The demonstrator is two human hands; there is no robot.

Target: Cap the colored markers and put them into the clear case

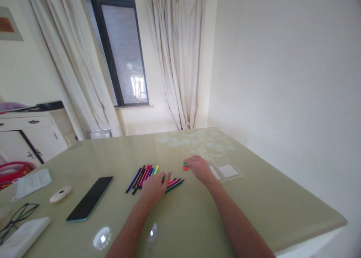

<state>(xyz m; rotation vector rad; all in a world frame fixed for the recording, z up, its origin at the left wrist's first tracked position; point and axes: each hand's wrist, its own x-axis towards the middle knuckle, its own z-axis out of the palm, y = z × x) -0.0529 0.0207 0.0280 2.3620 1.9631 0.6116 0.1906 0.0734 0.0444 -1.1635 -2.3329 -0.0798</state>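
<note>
My left hand (153, 187) is low over a group of markers (138, 179), its fingers bent and partly hidden. A bit of green (164, 177), apparently part of a marker, shows between its thumb and forefinger. Pens with dark pointed tips (175, 184), some pink, orange and dark green, stick out to the right beneath this hand. My right hand (199, 169) is closed, with its fingertips at a small green piece (184, 163) and an orange piece (185, 168). Whether these are caps or marker ends is unclear. Beside it lies a clear plastic case (238, 172) with a white label (228, 170).
On the table's left are a phone (90, 199), a white oval object (61, 194), glasses (24, 212), a white block-shaped object (26, 235) and a face mask (34, 182). The glossy table (267, 209) borders a wall on the right. Curtains (180, 55) hang behind.
</note>
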